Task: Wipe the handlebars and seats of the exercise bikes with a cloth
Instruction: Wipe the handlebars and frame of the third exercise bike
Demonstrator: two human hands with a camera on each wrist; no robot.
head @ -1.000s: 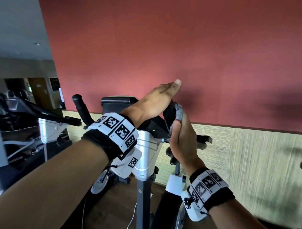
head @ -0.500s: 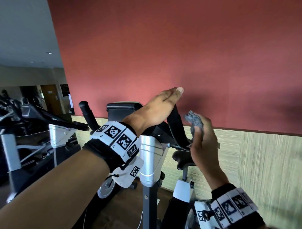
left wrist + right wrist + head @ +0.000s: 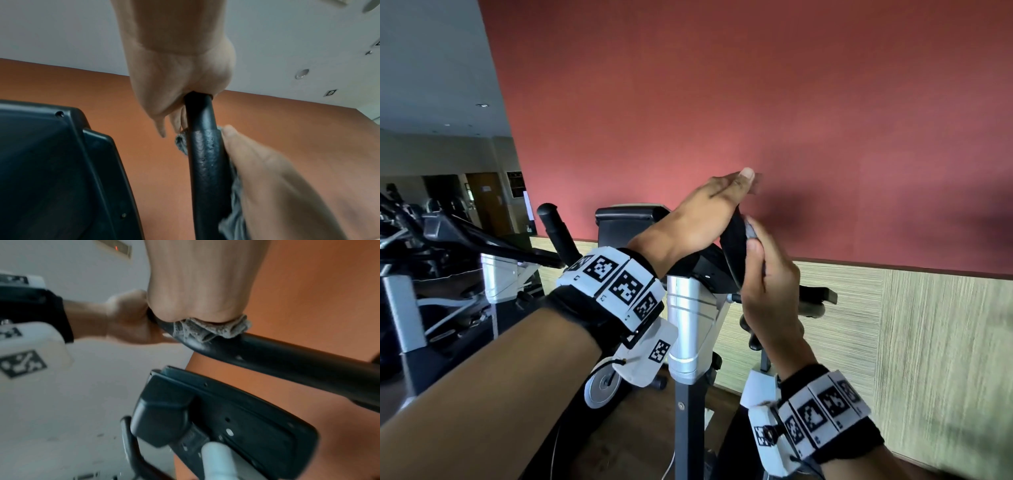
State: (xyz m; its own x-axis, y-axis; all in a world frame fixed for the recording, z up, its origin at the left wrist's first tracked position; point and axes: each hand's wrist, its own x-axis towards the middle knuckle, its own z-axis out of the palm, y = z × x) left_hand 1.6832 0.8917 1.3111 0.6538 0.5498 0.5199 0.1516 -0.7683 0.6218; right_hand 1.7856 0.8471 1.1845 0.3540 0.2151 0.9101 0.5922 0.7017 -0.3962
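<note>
At the black-and-silver exercise bike (image 3: 688,325), my left hand (image 3: 698,219) grips the top of its black padded handlebar (image 3: 205,162) while my right hand (image 3: 767,284) clasps a small grey cloth (image 3: 209,329) around it. Mid-wipe; next, I'd judge, a firm stroke down.

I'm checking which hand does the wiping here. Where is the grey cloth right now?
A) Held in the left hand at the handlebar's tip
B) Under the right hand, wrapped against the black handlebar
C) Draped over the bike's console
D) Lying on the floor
B: the cloth is bunched under the right hand against the handlebar; the left hand grips the bar's tip, clothless.
</note>
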